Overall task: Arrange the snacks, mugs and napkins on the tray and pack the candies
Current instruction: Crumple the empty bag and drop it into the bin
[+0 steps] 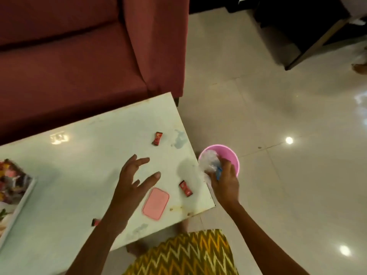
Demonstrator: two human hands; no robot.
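Note:
My right hand [224, 181] is shut on a crumpled clear plastic wrapper [208, 159] with a blue bit, held over a pink bin [232, 155] on the floor beside the table's right edge. Above the white table [79, 155] my left hand [135, 179] hovers open with fingers spread, holding nothing. Red wrapped candies lie on the table: one far [157, 138], one near the right edge [186, 188], one partly hidden by my left forearm [96, 222]. A pink lid [155, 203] lies flat just below my left hand. A white tray [25, 197] with snacks shows at the left edge.
A maroon sofa [79, 56] stands right behind the table. Glossy white floor tiles [278, 116] spread to the right. A dark wooden furniture piece [309, 36] stands at the far right. My yellow zigzag clothing [188, 255] is at the bottom.

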